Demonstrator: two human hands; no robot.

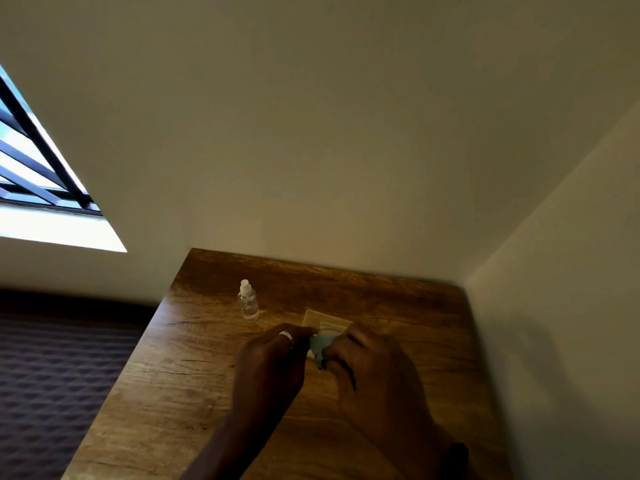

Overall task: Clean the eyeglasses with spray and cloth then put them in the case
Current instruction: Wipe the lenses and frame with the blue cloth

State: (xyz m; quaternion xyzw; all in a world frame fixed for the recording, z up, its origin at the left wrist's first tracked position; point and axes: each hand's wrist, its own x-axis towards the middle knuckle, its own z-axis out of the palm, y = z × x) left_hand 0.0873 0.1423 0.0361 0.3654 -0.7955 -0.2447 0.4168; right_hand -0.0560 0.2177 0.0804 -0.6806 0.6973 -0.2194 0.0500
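A small clear spray bottle (248, 301) with a white cap stands upright on the wooden table (180, 368). Both hands meet at the table's middle around a grey-green cloth (319, 344). My left hand (273, 362), wearing a ring, pinches the cloth's left side. My right hand (367, 362) grips its right side. A beige flat case (325, 322) lies just behind the hands, partly covered by them. The eyeglasses are hidden; I cannot tell whether they are inside the cloth.
The table sits in a corner, with walls (346, 168) behind and to the right. A dark quilted bed surface (52, 375) lies left of the table. A barred window (38, 174) is at the upper left.
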